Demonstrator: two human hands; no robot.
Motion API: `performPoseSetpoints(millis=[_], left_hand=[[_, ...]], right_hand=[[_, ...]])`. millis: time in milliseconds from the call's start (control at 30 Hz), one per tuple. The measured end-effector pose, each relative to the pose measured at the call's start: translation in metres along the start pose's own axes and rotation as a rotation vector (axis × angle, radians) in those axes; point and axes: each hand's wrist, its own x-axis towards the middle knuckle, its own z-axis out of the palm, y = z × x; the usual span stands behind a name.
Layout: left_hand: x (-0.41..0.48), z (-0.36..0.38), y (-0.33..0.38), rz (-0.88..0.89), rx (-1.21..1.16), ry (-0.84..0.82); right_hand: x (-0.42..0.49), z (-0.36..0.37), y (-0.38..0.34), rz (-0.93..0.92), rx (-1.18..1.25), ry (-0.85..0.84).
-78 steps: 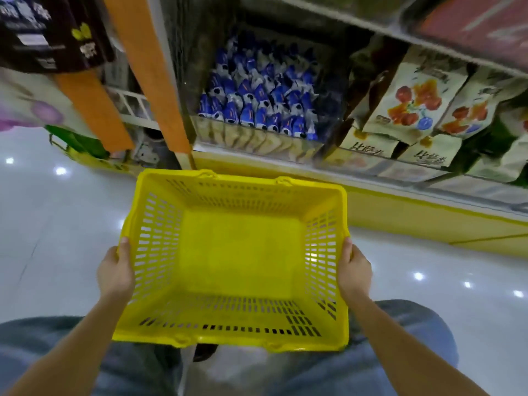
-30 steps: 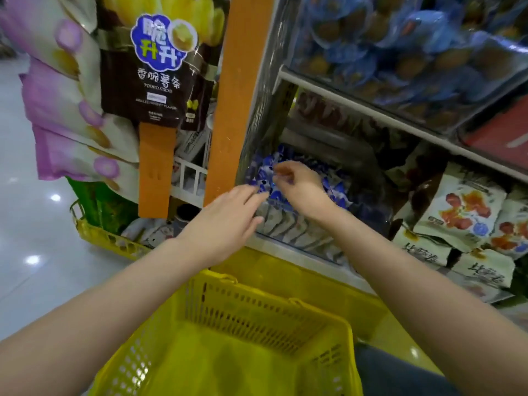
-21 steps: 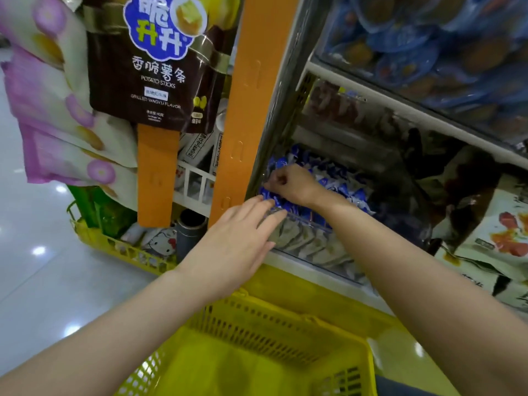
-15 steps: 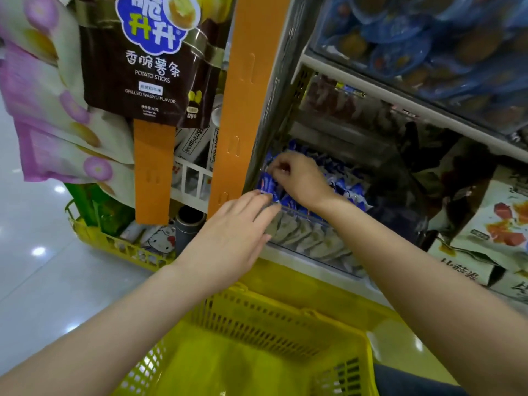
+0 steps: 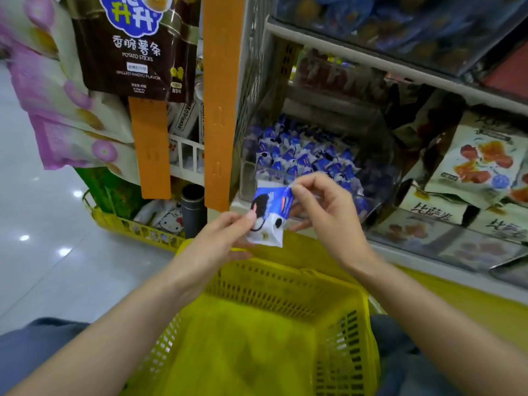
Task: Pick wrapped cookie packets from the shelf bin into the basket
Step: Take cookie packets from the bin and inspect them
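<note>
A blue and white wrapped cookie packet (image 5: 270, 215) hangs in the air between both hands, just in front of the shelf bin. My left hand (image 5: 220, 238) pinches its lower left side. My right hand (image 5: 325, 207) pinches its top right corner. Behind them the clear shelf bin (image 5: 248, 178) holds several more blue and white packets (image 5: 303, 152). The yellow basket (image 5: 343, 318) sits below my hands on my lap, and I see nothing inside it.
An orange hanging strip (image 5: 217, 110) runs down left of the bin. A dark potato stick bag (image 5: 134, 44) hangs at upper left. Snack bags (image 5: 480, 164) fill the shelf to the right. A yellow rack (image 5: 134, 230) with small goods stands on the floor at left.
My right hand has pulled one packet out of the bin towards me. My left hand has left the bin's front edge and now pinches the same packet above the basket.
</note>
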Motion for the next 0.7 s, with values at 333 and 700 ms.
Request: performPoseSetpoints(millis=[333, 700], left_hand=[[-0.001, 0.017, -0.027, 0.058, 0.225, 0.089], [0.000, 0.016, -0.039, 0.078, 0.221, 0.129]], right_hand=[[-0.037, 0.014, 0.036, 0.388, 0.176, -0.095], [-0.052, 0.018, 0.054, 0.283, -0.183, -0.211]])
